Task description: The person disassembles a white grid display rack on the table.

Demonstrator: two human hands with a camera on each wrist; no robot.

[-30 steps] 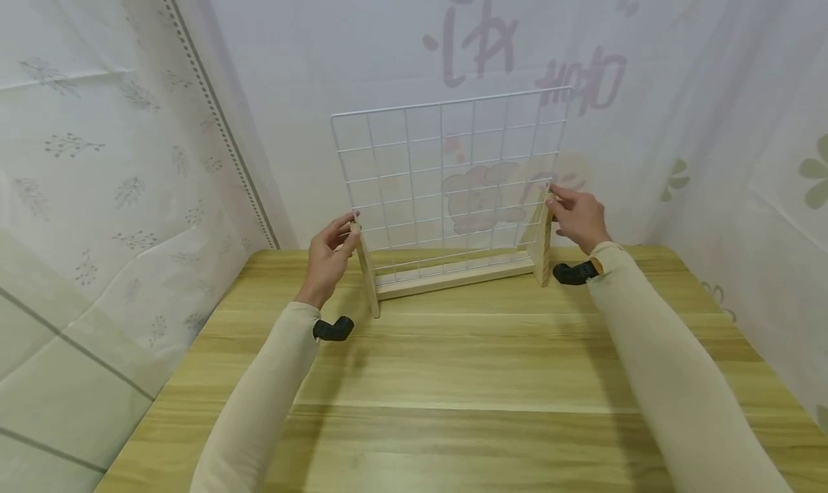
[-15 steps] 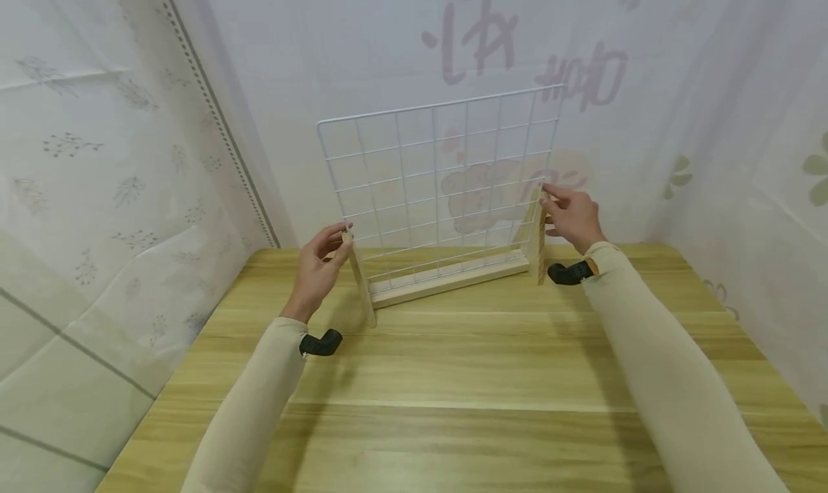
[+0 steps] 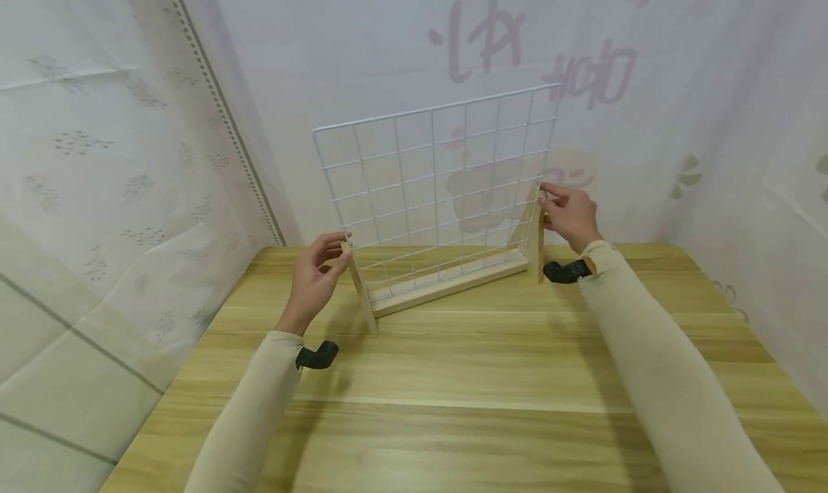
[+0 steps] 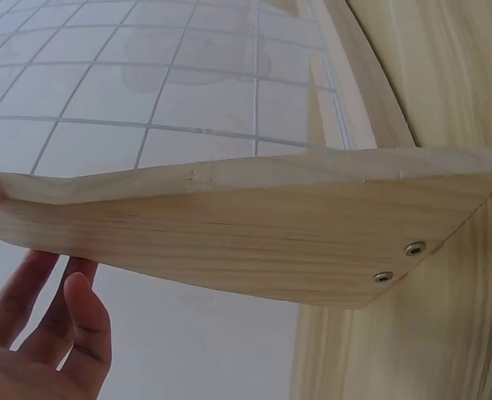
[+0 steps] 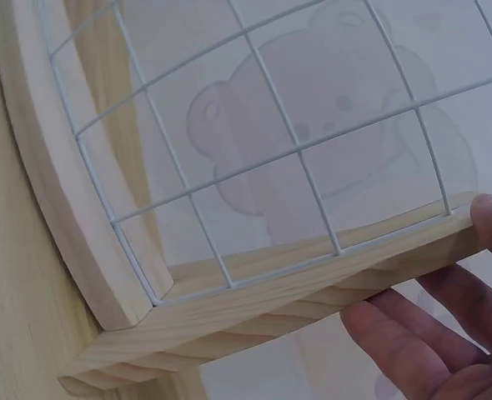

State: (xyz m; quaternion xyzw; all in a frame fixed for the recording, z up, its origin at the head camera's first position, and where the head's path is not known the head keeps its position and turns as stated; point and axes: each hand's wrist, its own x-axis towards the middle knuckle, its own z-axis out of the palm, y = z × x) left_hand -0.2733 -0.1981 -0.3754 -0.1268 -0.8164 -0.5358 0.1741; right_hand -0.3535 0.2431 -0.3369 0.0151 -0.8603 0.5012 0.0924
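Observation:
A white wire grid panel point(image 3: 435, 184) stands upright, leaning back a little, in a wooden stand made of a bottom bar point(image 3: 453, 286) and two side pieces. My left hand point(image 3: 313, 281) pinches the top of the left side piece point(image 3: 362, 295), thumb on one edge and fingers on the other. On the far side, my right hand point(image 3: 571, 216) pinches the top of the right side piece point(image 3: 535, 241) in the same way. The left wrist view shows two metal screws point(image 4: 414, 248) in the left side piece's outer face. In the right wrist view the grid's lower corner meets the bar.
The stand rests near the back of a wood-grain table point(image 3: 453, 378). Behind it hangs a pale curtain point(image 3: 401, 47) printed with writing and a bear; another patterned curtain point(image 3: 97, 191) hangs at the left. Black wrist mounts point(image 3: 317, 355) stick out from both sleeves.
The stand's left end has come nearer and slightly left, with my left hand still gripping it. The right end has shifted slightly left, so the stand sits more at an angle.

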